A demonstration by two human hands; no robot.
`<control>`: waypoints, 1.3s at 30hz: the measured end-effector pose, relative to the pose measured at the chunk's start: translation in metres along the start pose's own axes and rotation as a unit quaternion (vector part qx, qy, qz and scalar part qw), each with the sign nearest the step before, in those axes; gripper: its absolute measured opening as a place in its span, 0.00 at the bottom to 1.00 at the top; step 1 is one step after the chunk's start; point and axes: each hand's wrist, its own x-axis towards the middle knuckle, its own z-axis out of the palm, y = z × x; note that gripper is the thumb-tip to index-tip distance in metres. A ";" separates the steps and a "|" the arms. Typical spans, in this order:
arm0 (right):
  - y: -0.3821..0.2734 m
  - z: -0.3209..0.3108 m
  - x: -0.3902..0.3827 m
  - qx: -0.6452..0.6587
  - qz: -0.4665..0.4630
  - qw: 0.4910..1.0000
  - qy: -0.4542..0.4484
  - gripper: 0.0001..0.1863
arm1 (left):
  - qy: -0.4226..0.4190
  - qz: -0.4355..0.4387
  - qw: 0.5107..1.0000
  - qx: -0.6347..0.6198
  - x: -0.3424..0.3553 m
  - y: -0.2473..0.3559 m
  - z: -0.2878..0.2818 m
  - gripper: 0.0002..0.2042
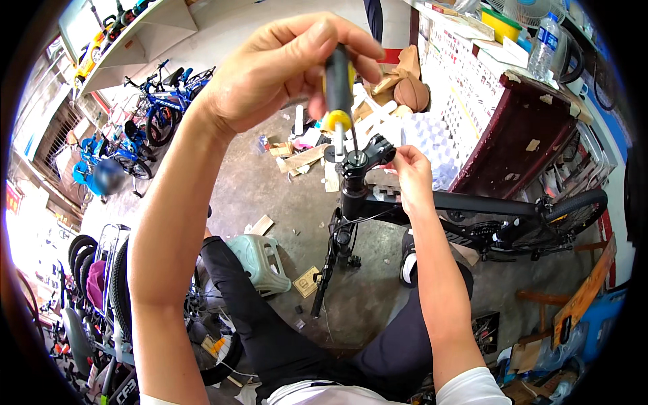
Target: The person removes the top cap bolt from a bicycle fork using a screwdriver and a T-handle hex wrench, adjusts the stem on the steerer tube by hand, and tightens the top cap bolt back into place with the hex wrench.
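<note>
Left grip (pixel 287 71): closed about the upper end of a black-and-yellow screwdriver (pixel 339 84), thumb and fingers curled at the handle. Screwdriver directly below left grip, held near upright, shaft running down to the top of the black stem (pixel 375 152); exact seating of the tip not discernible. Right grip (pixel 413 174): below and to the right of left grip, fingers bent together at the clamp end of the stem; impossible to tell from this view whether pinching or merely touching. Just below right grip, black bicycle frame (pixel 472 203), extending right toward the rear wheel (pixel 595 202). To the lower left of right grip, handlebar (pixel 326 277) hanging down. Well below left grip, pale green plastic stool (pixel 260 263) on the floor (pixel 250 192). To the upper right of right grip, dark red counter (pixel 496 135) with a clear bottle (pixel 543 47) on top.
</note>
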 end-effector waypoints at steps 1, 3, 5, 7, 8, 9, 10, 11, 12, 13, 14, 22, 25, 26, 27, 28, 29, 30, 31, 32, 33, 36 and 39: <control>-0.001 0.001 -0.001 0.012 0.001 1.000 -0.003 0.06 | -0.015 -0.006 0.999 -0.050 -0.002 0.000 0.001 0.37; 0.000 0.003 -0.001 0.022 -0.004 1.000 -0.004 0.06 | -0.031 0.001 0.998 -0.053 -0.005 0.000 0.002 0.35; 0.000 0.004 -0.002 0.033 -0.006 0.999 -0.002 0.06 | -0.025 0.003 0.998 -0.062 -0.004 0.002 0.005 0.34; 0.002 0.000 0.000 0.015 -0.007 1.000 -0.006 0.06 | 0.021 -0.011 1.000 0.018 0.004 0.007 0.011 0.31; 0.003 -0.002 0.001 0.000 -0.006 1.000 -0.009 0.06 | 0.083 -0.013 0.996 0.043 0.009 0.009 0.018 0.25; 0.003 -0.003 0.001 -0.002 -0.006 1.000 -0.010 0.06 | 0.146 -0.034 0.980 0.132 0.016 0.011 0.021 0.22; 0.002 -0.003 0.001 0.003 -0.008 1.000 -0.012 0.06 | 0.207 -0.055 0.952 0.220 0.022 0.013 0.022 0.21; 0.001 -0.002 0.000 0.007 -0.010 1.000 -0.015 0.06 | 0.305 -0.080 0.893 0.322 0.028 0.013 0.028 0.21; 0.001 -0.002 0.000 0.006 -0.009 1.000 -0.016 0.06 | 0.306 -0.080 0.893 0.321 0.031 0.009 0.031 0.21; 0.002 -0.002 0.000 0.013 -0.011 1.000 -0.015 0.06 | 0.334 -0.074 0.887 0.310 0.033 0.003 0.032 0.21; 0.002 -0.002 0.000 0.020 -0.012 1.000 -0.014 0.07 | 0.361 -0.068 0.881 0.298 0.035 -0.001 0.033 0.21; 0.010 -0.005 0.003 0.076 -0.005 0.997 -0.014 0.07 | 0.273 -0.144 0.943 0.123 0.024 -0.043 0.054 0.12; 0.009 -0.004 0.000 0.145 -0.020 0.989 0.020 0.05 | 0.360 -0.064 0.925 0.105 0.022 -0.031 0.053 0.11; 0.008 -0.004 0.001 0.148 -0.036 0.988 0.035 0.05 | 0.392 -0.005 0.916 0.082 0.019 -0.025 0.050 0.11; 0.012 -0.004 0.004 0.030 -0.126 0.988 0.084 0.05 | 0.423 0.025 0.901 0.095 0.011 -0.018 0.050 0.11; 0.003 -0.006 0.004 -0.034 -0.178 0.979 0.089 0.03 | 0.453 0.056 0.883 0.108 0.002 -0.017 0.051 0.12; -0.003 -0.008 0.002 -0.101 -0.227 0.963 0.100 0.02 | 0.492 0.032 0.863 0.112 -0.013 -0.021 0.059 0.12; -0.012 -0.006 0.000 -0.159 -0.276 0.941 0.113 0.01 | 0.518 0.045 0.847 0.110 -0.030 -0.027 0.066 0.12; -0.031 -0.002 -0.007 -0.268 -0.384 0.879 0.094 0.01 | 0.528 0.021 0.841 0.113 -0.050 -0.035 0.076 0.12; -0.044 0.003 -0.009 -0.301 -0.432 0.847 0.072 0.03 | 0.553 0.013 0.826 0.114 -0.071 -0.047 0.085 0.07; -0.055 0.004 -0.011 -0.337 -0.479 0.809 0.054 0.05 | 0.576 -0.011 0.811 0.101 -0.089 -0.061 0.103 0.12; -0.072 0.014 -0.015 -0.412 -0.542 0.732 -0.030 0.09 | 0.650 -0.093 0.754 0.023 -0.152 -0.100 0.154 0.10; -0.094 0.034 -0.029 -0.458 -0.558 0.687 -0.083 0.11 | 0.678 -0.152 0.719 -0.012 -0.194 -0.122 0.201 0.10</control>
